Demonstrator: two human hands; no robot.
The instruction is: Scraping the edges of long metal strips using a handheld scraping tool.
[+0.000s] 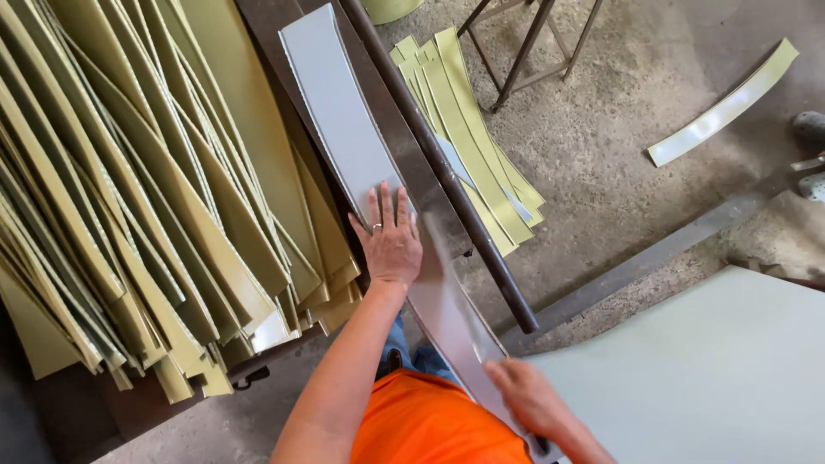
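Observation:
A long, slightly curved grey metal strip (335,103) lies on the dark bed of a shear (404,129), beside a dark round bar (447,172). My left hand (391,236) presses flat on the strip's middle, fingers spread, a ring on one finger. My right hand (528,395), blurred, grips the strip's near end low in the view. My orange shirt shows at the bottom.
A big stack of olive-yellow cut strips (129,198) fills the left. More cut strips (473,129) lie on the concrete floor behind the bar. A pale green sheet (705,369) sits at lower right, a single curved strip (722,107) at upper right, a metal stand (524,43) at top.

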